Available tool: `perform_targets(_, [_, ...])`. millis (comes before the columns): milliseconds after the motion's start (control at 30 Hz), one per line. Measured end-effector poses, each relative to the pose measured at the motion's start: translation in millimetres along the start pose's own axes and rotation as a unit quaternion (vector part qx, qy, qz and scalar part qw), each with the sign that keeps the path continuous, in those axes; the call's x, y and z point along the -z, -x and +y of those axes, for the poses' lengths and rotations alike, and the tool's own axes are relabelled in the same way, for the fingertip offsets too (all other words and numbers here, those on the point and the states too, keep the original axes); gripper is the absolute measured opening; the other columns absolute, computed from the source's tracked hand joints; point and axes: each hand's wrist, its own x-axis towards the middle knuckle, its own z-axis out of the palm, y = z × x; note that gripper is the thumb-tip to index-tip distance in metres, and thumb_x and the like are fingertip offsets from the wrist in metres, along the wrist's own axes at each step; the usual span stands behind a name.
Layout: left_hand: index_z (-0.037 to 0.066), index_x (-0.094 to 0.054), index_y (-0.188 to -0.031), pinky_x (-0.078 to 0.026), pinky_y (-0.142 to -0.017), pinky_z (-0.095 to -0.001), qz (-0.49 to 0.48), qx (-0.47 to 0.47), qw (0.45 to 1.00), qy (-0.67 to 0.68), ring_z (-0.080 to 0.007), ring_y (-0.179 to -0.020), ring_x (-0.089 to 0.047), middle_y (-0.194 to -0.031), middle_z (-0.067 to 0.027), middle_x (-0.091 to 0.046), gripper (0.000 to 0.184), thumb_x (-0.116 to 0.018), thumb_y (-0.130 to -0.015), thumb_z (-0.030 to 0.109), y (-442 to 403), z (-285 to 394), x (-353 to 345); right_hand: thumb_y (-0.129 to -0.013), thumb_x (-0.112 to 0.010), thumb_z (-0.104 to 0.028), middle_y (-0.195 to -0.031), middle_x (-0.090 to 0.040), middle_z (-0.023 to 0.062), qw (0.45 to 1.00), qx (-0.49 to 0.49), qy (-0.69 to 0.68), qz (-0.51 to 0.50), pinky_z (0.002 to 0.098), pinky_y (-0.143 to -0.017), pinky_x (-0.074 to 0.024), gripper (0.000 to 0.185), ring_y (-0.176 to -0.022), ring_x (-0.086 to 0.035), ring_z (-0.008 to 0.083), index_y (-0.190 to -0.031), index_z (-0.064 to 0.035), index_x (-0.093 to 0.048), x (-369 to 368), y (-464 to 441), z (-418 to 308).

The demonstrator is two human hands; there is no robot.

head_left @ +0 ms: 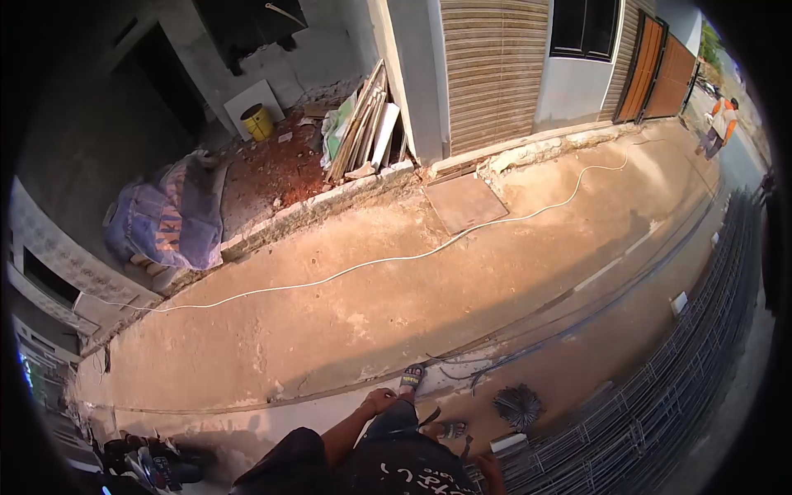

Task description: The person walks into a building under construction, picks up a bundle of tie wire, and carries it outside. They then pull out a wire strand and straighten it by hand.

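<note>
Ahead of our left fingers (386, 398), we have a thin white cable (404, 258) across flat brown ground (330, 330); rightward, long grey steel-bar cages (643, 412).

Dark grey rebar cages (615, 429) (lattice-patterned)

Single head-worn wide-angle view, facing forward and down; wearer's torso (363, 464) close at lower edge, building front (495, 82) farther above.

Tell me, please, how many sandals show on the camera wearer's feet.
2: in the picture, one sandal is just above and right of the left hand, the other sandal lower left of the dark bundle.
</note>
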Motion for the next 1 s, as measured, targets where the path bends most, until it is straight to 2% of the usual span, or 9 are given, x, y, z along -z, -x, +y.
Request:
perform_targets(33, [0.015, -0.073, -0.097, -0.051, -0.088, -0.0382, 0.025, 0.028, 0.999, -0.017, -0.0296, -0.097, -0.066, -0.100, -0.0148, -0.070, 0.037, -0.061, -0.076, 0.042, 15.5, -7.2, 2.3, -0.081, -0.063, -0.028, -0.087, -0.068, 0.0216, 0.991, 0.091, 0.100, 0.013, 0.0377, -0.070, -0.0531, 0.036, -0.081, -0.067, 0.0276, -0.099, 0.0032, -0.069, 0.7, -13.2, 34.7])
perform_targets(133, [0.015, -0.073, -0.097, -0.049, -0.091, -0.0379, 0.059, 0.113, 0.992, 0.002, -0.0299, -0.101, -0.064, -0.103, -0.0143, -0.069, 0.034, -0.059, -0.077, 0.039, 46.0, -46.5, 5.0, -0.080, -0.063, -0.031, -0.090, -0.068, 0.0218, 0.995, -0.075, 0.053, -0.049, 0.0433, -0.072, -0.0529, 0.034, -0.082, -0.067, 0.0340, -0.094, -0.0006, -0.070, 26.1, -21.6, 37.9])
perform_targets(167, [0.015, -0.073, -0.097, -0.049, -0.091, -0.0379, 0.063, 0.119, 0.991, 0.014, -0.0299, -0.101, -0.064, -0.103, -0.0143, -0.069, 0.034, -0.059, -0.077, 0.039, 49.0, -69.1, 0.2, -0.079, -0.064, -0.032, -0.090, -0.068, 0.0189, 0.948, 0.226, 0.224, -0.023, 0.0464, -0.073, -0.0527, 0.031, -0.083, -0.066, 0.0362, -0.090, -0.0035, -0.071, 22.8, -47.8, 82.8])
perform_targets(300, [0.012, -0.074, -0.091, -0.057, -0.070, -0.0366, -0.048, 0.155, 0.986, -0.034, -0.0250, -0.075, -0.070, -0.084, -0.0099, -0.071, 0.030, -0.057, -0.078, 0.033, 33.5, -163.3, -7.9, -0.084, -0.063, -0.027, -0.085, -0.066, 0.0149, 0.823, 0.344, 0.446, -0.076, 0.0452, -0.067, -0.0526, 0.026, -0.076, -0.066, 0.0313, -0.102, -0.0089, -0.069, 38.8, -113.2, 74.8])
perform_targets(367, [0.012, -0.074, -0.088, -0.056, -0.061, -0.0355, -0.048, 0.157, 0.986, -0.005, -0.0227, -0.064, -0.069, -0.077, -0.0077, -0.070, 0.029, -0.057, -0.077, 0.032, 28.1, -184.1, 3.3, -0.086, -0.063, -0.026, -0.084, -0.064, 0.0121, 0.987, -0.029, 0.065, -0.147, 0.0419, -0.064, -0.0512, 0.027, -0.075, -0.065, 0.0272, -0.107, -0.0092, -0.067, 33.1, -98.4, -36.3])
perform_targets(433, [0.012, -0.074, -0.088, -0.056, -0.062, -0.0352, -0.020, 0.125, 0.992, -0.004, -0.0227, -0.065, -0.069, -0.077, -0.0079, -0.070, 0.030, -0.057, -0.077, 0.033, 20.5, -198.5, 21.1, -0.088, -0.063, -0.025, -0.083, -0.061, 0.0074, 0.966, -0.199, -0.139, -0.084, 0.0339, -0.059, -0.0476, 0.029, -0.072, -0.061, 0.0185, -0.112, -0.0083, -0.065, 29.3, -81.4, -146.3])
perform_targets(600, [0.012, -0.074, -0.091, -0.055, -0.067, -0.0347, 0.136, 0.209, 0.943, 0.223, -0.0222, -0.068, -0.069, -0.078, -0.0105, -0.071, 0.032, -0.060, -0.077, 0.036, -9.8, -204.9, 98.2, -0.085, -0.066, -0.028, -0.086, -0.063, 0.0070, 0.978, -0.125, -0.086, -0.141, 0.0317, -0.056, -0.0470, 0.034, -0.071, -0.062, 0.0167, -0.114, -0.0084, -0.065, -24.8, -138.4, -323.5])
perform_targets(833, [0.011, -0.072, -0.099, -0.052, -0.081, -0.0354, 0.275, 0.169, 0.907, 0.270, -0.0272, -0.093, -0.068, -0.095, -0.0151, -0.071, 0.032, -0.064, -0.077, 0.032, -25.9, -192.2, 205.0, -0.083, -0.069, -0.031, -0.088, -0.069, 0.0088, 0.921, 0.342, 0.138, -0.124, 0.0304, -0.065, -0.0524, 0.039, -0.074, -0.067, 0.0175, -0.109, -0.0032, -0.067, -97.4, -233.3, -487.4])
perform_targets(1000, [0.010, -0.072, -0.099, -0.052, -0.080, -0.0342, 0.311, 0.177, 0.879, 0.315, -0.0266, -0.087, -0.069, -0.093, -0.0150, -0.071, 0.033, -0.065, -0.077, 0.032, -56.3, -190.7, 252.8, -0.080, -0.072, -0.040, -0.092, -0.070, 0.0129, 0.955, 0.153, 0.127, -0.222, 0.0345, -0.071, -0.0548, 0.044, -0.081, -0.068, 0.0205, -0.109, -0.0079, -0.068, -113.4, -300.8, -584.9])
